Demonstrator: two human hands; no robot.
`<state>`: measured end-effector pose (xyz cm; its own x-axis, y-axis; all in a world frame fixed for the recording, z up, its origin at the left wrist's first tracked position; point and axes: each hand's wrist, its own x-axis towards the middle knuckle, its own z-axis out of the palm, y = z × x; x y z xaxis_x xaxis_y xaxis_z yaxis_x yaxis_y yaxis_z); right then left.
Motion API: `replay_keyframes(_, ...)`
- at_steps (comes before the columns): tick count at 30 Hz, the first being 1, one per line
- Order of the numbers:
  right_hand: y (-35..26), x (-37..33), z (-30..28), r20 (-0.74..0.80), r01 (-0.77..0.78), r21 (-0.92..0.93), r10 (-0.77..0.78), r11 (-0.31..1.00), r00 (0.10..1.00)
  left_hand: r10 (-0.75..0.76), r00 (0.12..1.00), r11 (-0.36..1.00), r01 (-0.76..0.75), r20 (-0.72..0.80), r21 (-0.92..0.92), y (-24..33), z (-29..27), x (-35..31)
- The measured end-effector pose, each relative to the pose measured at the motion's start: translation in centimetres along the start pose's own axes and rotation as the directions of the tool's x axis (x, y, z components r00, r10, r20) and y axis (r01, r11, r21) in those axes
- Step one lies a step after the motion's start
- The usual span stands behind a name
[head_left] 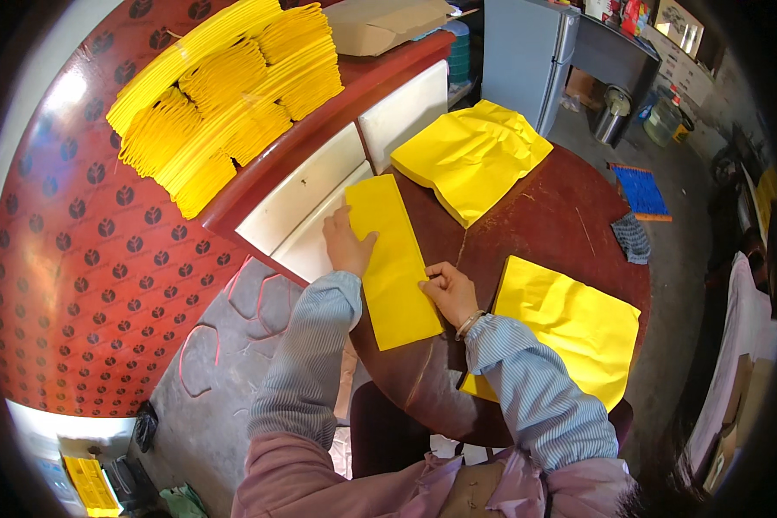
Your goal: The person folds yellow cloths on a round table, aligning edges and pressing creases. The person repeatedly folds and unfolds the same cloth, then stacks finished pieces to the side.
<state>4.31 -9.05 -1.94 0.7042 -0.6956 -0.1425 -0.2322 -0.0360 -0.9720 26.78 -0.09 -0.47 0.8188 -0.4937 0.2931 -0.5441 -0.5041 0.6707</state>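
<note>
A folded strip of yellow paper (pixel 393 259) lies lengthwise on the round dark-red table, its far end reaching to the white drawer fronts. My left hand (pixel 349 245) rests on its left edge, fingers stretched out and thumb apart. At the right edge, my right hand (pixel 451 292) has its fingers curled and pinched together on the paper. Beside my right forearm is a creased stack of yellow sheets (pixel 570 324), partly covered by the sleeve. Another wrinkled yellow stack (pixel 473 155) sits on the far side of the table.
Bundled folded yellow papers (pixel 224 95) are piled on the red patterned surface (pixel 86 250) at the left. An open cardboard box (pixel 384 24) stands behind them. Beyond the round table (pixel 544 220) are a grey refrigerator (pixel 522 60) and a metal kettle (pixel 613 114). Red cords (pixel 200 363) lie on the floor.
</note>
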Motion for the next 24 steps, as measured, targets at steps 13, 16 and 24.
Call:
replay_keyframes(13, 1.1, 0.4, 0.5, -0.040, 0.074, -0.069, -0.077, 0.995, 0.996, 0.326, 0.924, 0.924, -0.356, 0.200, 0.138, 2.8, 4.7, -4.0)
replay_keyframes(16, -0.3, 0.3, 0.2, -0.032, 0.064, -0.112, -0.068, 0.992, 0.997, 0.342, 0.920, 0.898, -0.380, 0.194, 0.221, 2.4, 5.6, -4.4)
replay_keyframes(24, -4.0, -7.7, -1.5, 0.340, 0.685, -0.511, -0.610, 0.519, 0.716, 0.321, 0.920, 0.874, -0.380, 0.226, 0.303, 2.2, 6.2, -4.1)
